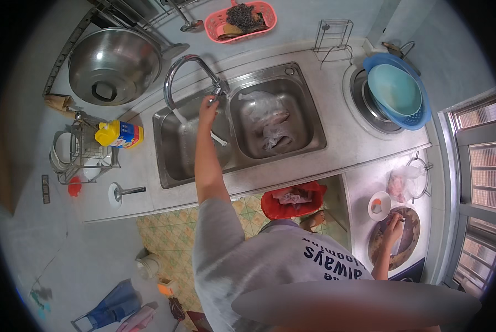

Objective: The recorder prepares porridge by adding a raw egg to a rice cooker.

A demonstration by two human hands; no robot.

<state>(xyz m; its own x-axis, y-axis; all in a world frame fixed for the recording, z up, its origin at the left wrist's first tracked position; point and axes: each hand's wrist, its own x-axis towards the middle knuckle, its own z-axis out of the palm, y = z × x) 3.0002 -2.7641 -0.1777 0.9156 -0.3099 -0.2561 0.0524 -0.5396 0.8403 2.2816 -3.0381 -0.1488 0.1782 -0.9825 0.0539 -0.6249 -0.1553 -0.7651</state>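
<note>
At the double steel sink point(160, 143), my left hand point(208, 111) grips the lever of the chrome faucet point(167, 79). Water runs from its spout into the left basin, where a white-handled utensil point(219, 139) lies partly behind my forearm. Clear plastic bags point(264, 106) with something pale inside rest in the right basin. Far to the right, my right hand point(393, 227) holds a knife point(397, 247) by its dark handle over a round wooden chopping board point(414, 232). A small white bowl point(374, 199) with an orange piece inside stands beside the board.
A bag of pinkish meat point(397, 184) lies beyond the bowl. Blue and teal plastic basins point(395, 89) sit on the stove. Below the counter is a red bin point(268, 207). A yellow detergent bottle point(117, 133) and dish rack point(82, 153) stand left.
</note>
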